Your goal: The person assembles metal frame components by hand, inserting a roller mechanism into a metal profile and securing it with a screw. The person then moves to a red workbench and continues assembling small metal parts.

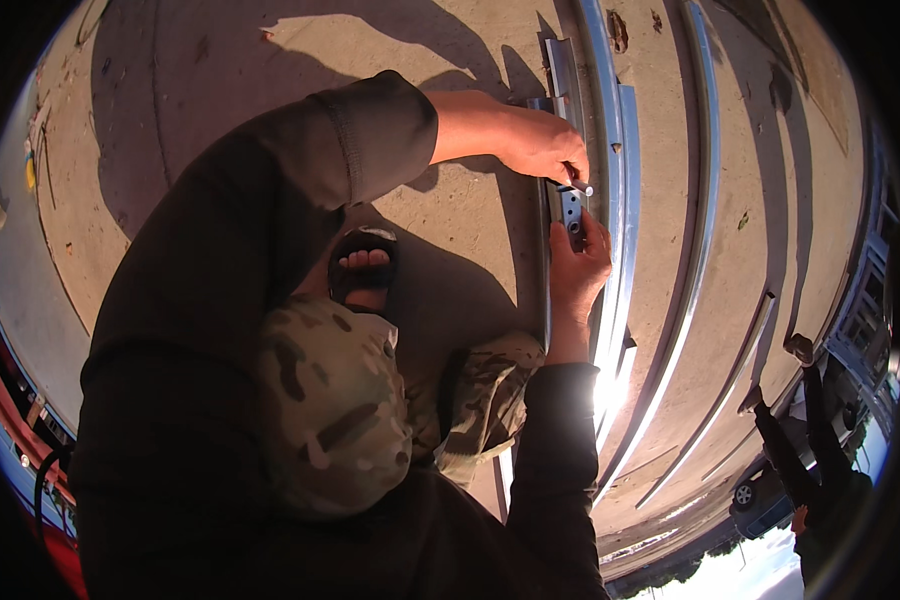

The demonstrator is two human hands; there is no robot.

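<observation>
My left hand (548, 147) reaches in from above, its fingers pinched on a short pale rod-like piece (586, 190). Just below it, my right hand (581, 262) grips a small silvery metal bracket (571, 208) with several dark holes along its face. The rod-like piece touches or overlaps the bracket's upper end; I cannot tell which. Both hands are over a narrow metal profile (560, 70) lying on the ground, beside a long shiny metal rail (625, 200). My left fingertips are partly hidden.
Farther right, another long metal rail (708, 200) and a thinner strip (710, 440) lie on the concrete ground (660, 80). My sandalled foot (365, 268) is close to the hands on the left. Another person (835, 490) stands at the far right, near a blue vehicle (770, 500).
</observation>
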